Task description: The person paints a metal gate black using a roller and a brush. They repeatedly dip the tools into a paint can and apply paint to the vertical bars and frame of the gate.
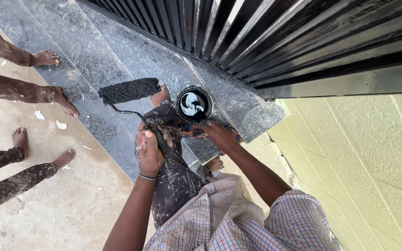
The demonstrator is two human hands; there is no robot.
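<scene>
Left hand [149,151] clamped on black fuzzy paint roller [129,90] handle; light, wet, drippy. Right hand [219,135] grips round black paint can [193,105] at 1 o'clock; probably heavy, sloshy, best held by its rim.

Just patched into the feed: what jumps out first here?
The black paint roller, gripped by the left hand mid-frame, and beside it the open paint can held from below by the right hand. Above them runs a glossy black gate; at the left edge stand other people's bare feet on the concrete.
</scene>
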